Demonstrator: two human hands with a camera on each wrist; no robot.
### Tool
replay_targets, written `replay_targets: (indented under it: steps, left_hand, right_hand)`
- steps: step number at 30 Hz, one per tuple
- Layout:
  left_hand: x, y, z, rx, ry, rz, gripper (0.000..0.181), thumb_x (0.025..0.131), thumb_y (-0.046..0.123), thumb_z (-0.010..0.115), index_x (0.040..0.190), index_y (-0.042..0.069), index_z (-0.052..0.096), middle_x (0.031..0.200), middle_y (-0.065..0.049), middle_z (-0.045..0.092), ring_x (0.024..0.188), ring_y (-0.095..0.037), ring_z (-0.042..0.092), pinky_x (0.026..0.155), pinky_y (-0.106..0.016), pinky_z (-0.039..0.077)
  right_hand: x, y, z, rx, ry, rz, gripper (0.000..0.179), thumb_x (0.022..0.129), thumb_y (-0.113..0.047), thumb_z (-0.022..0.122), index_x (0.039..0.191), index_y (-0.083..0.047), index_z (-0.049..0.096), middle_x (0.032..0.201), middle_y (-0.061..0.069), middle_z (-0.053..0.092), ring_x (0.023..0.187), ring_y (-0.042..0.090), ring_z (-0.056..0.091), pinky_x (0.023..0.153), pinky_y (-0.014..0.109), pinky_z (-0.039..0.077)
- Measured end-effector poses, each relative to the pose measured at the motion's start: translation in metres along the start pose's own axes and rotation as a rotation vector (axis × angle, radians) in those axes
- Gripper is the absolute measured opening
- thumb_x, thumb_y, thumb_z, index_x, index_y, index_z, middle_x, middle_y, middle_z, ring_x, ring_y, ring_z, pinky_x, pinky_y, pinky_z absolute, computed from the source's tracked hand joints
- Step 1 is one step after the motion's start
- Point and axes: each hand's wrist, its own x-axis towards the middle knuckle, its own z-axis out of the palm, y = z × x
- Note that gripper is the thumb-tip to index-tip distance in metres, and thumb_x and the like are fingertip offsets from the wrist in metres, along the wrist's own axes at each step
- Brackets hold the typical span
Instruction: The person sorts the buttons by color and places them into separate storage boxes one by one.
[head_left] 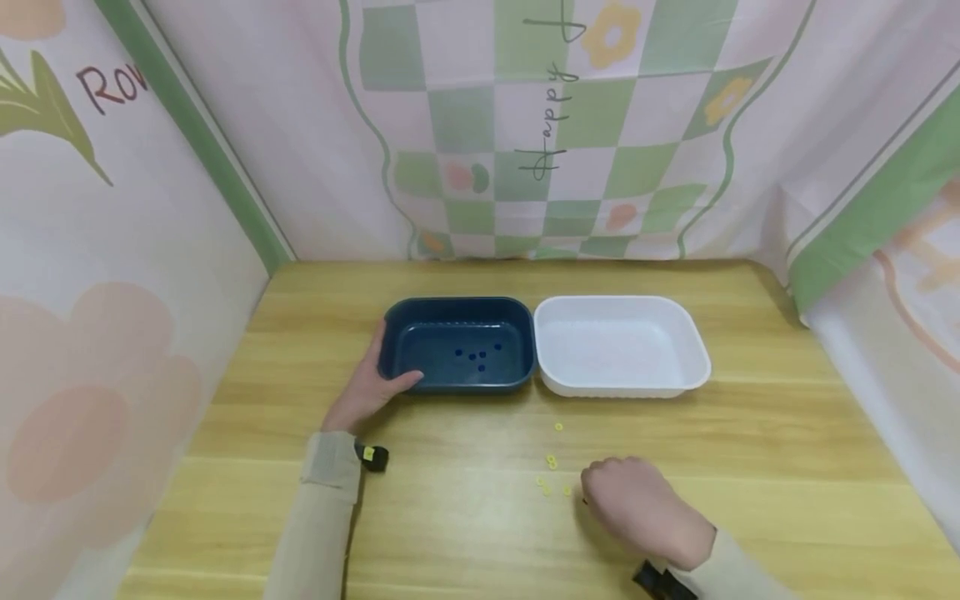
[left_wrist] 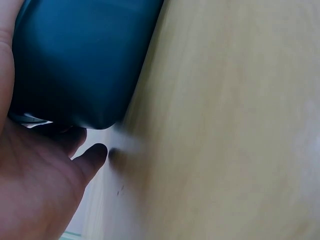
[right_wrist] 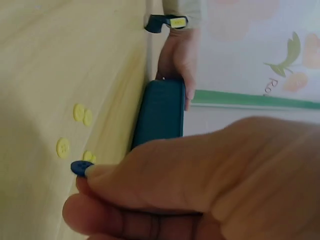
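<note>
My left hand [head_left: 367, 385] holds the left end of a dark blue tray [head_left: 457, 388], its thumb on the near rim and its fingers around the side. Several dark blue buttons [head_left: 472, 357] lie on the floor of that tray. Between thumb and forefinger my right hand [head_left: 641, 508] pinches a blue button [right_wrist: 81, 168], plain in the right wrist view but almost hidden in the head view. Just left of this hand, several yellow buttons [head_left: 552, 462] lie on the table. The left wrist view shows the tray's dark outer wall [left_wrist: 85, 65] beside the left fingers.
A white tray [head_left: 622, 392] stands against the blue one on its right. Both sit towards the back of the wooden table [head_left: 450, 500]. Patterned cloth [head_left: 465, 125] hangs behind the table and along both sides.
</note>
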Motion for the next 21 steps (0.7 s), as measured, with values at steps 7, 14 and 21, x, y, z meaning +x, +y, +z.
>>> replay_targets:
  steps: [7, 14, 21]
  left_hand:
    - [-0.001, 0.002, -0.001, 0.005, 0.001, -0.011, 0.106, 0.085, 0.046, 0.073, 0.153, 0.041, -0.008, 0.16, 0.013, -0.006, 0.148, -0.024, 0.002, 0.117, -0.055, 0.01]
    - [-0.001, 0.002, -0.001, -0.004, -0.004, -0.014, 0.106, 0.085, 0.046, 0.073, 0.153, 0.041, -0.008, 0.16, 0.012, -0.006, 0.148, -0.023, 0.002, 0.117, -0.055, 0.01]
    - [-0.001, 0.003, -0.001, -0.006, 0.001, -0.016, 0.107, 0.085, 0.045, 0.073, 0.155, 0.037, -0.007, 0.161, 0.01, -0.006, 0.148, -0.024, 0.002, 0.117, -0.055, 0.009]
  right_hand:
    - [0.007, 0.012, -0.002, 0.299, -0.005, -0.011, 0.021, 0.09, -0.015, 0.067, 0.071, -0.021, 0.061, 0.064, -0.014, 0.05, 0.054, 0.004, 0.042, 0.051, 0.023, 0.04]
    - [0.023, 0.03, 0.005, 0.657, -0.051, 0.021, 0.01, 0.095, -0.016, 0.061, 0.091, -0.016, 0.07, 0.077, -0.008, 0.063, 0.064, 0.008, 0.053, 0.057, 0.025, 0.049]
    - [0.03, 0.039, 0.009, 0.983, -0.072, 0.047, 0.022, 0.1, -0.02, 0.055, 0.101, -0.003, 0.068, 0.071, 0.009, 0.062, 0.056, 0.013, 0.053, 0.048, 0.023, 0.046]
